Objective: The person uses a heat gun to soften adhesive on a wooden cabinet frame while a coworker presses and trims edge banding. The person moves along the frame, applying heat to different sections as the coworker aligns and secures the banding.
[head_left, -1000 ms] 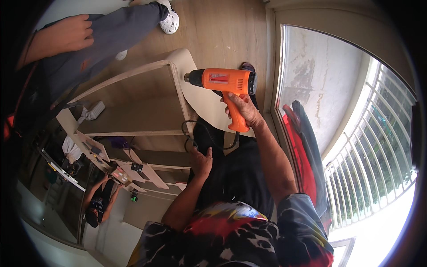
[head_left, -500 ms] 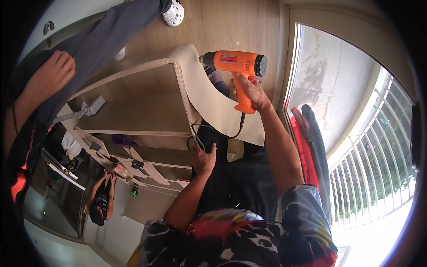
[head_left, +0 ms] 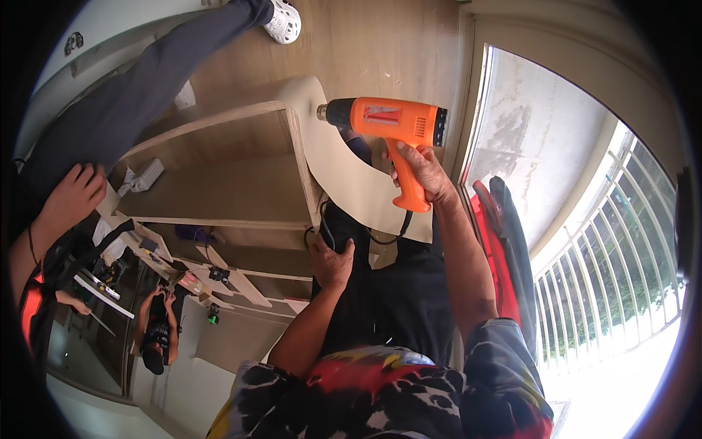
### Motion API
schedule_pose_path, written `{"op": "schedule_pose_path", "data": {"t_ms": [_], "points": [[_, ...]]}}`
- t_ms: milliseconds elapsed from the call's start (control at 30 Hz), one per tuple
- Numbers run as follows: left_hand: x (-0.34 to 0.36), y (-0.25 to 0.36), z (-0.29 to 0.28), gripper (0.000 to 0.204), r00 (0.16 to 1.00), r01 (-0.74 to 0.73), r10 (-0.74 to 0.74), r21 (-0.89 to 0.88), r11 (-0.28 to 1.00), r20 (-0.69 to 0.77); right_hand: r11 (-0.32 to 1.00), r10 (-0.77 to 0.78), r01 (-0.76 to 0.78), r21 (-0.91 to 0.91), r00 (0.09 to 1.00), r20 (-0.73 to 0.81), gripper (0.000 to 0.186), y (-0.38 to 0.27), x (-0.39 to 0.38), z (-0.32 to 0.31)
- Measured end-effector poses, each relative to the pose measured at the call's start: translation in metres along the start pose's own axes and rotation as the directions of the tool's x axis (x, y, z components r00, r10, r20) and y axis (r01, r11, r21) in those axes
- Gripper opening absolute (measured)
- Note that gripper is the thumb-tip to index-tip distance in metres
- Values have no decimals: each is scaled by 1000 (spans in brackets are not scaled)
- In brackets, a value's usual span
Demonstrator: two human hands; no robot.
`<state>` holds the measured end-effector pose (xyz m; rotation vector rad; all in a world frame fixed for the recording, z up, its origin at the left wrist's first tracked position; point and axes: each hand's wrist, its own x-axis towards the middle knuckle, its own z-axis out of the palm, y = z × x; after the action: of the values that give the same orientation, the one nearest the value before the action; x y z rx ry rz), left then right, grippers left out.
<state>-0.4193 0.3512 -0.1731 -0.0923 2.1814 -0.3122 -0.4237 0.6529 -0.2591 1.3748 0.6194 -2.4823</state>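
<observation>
My right hand (head_left: 424, 173) is wrapped around the grip of an orange heat gun (head_left: 395, 121). The gun's metal nozzle points left, close to a beige flexible sheet (head_left: 351, 175). This sheet covers the rounded corner of a wooden cabinet (head_left: 296, 143), and its loose end curls toward me. From the grip's base a black power cord (head_left: 387, 240) loops down to my left hand (head_left: 331, 262). That hand is closed loosely around the cord beside the cabinet's near edge; its fingertips are partly hidden.
Another person's hand (head_left: 77, 196) and a dark trouser leg (head_left: 139, 95) are at the left. A white clog (head_left: 284, 23) stands on the wooden floor (head_left: 373, 44). Farther off, a second person (head_left: 157, 333) works. A window with white railings (head_left: 599, 285) lies to the right.
The heat gun in my right hand has shifted slightly down and right, and its nozzle has moved from the sheet's upper edge to over its face. The other person's hand at left has lowered.
</observation>
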Motion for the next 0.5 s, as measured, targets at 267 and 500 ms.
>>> {"op": "schedule_pose_path", "data": {"t_ms": [267,500], "points": [[0,1,1,85,1000,-11,11,-21,1000,-5,999,-10,5,-33,989,-145,44,14,64,-6],[2,6,-6,84,1000,10,-10,4,1000,26,999,42,-42,-9,999,15,46,-20,-13,3]]}}
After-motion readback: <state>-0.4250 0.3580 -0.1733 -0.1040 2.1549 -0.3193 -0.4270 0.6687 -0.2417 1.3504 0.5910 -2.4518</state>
